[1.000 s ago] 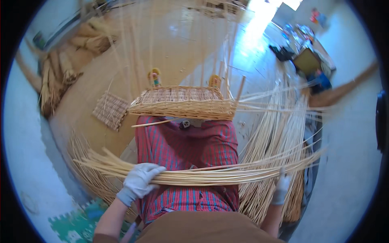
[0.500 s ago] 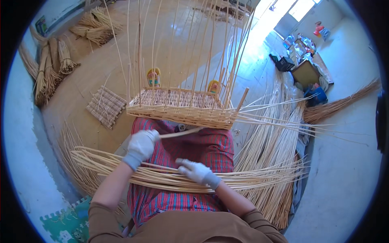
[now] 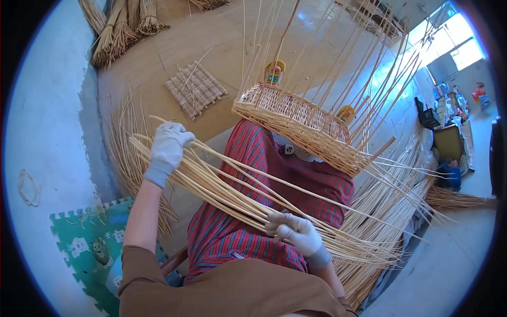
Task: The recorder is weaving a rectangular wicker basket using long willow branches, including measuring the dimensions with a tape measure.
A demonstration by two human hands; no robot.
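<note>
A bundle of long, pale wicker canes (image 3: 227, 193) lies slantwise across my lap. My left hand (image 3: 170, 145), in a white glove, is closed round a cane at the bundle's left end; the cane's tip pokes out beyond the fingers and its length runs to the lower right. My right hand (image 3: 297, 232), also gloved, rests over the bundle nearer its right end, fingers loosely stretched and apart. Beyond my knees sits a partly woven wicker basket (image 3: 296, 124), tilted, with tall uprights rising from its rim. Cane ends stick out from its right corner.
A loose woven square (image 3: 196, 90) lies on the floor at left. More canes are heaped on the right (image 3: 393, 203), and tied bundles (image 3: 124, 29) stand by the far left wall. A green foam mat (image 3: 90, 253) is at lower left; a cluttered shelf (image 3: 449, 140) stands far right.
The view has swung left. My left hand has moved from near the basket to the bundle's left end. My right hand remains over the bundle, which now slants down to the right.
</note>
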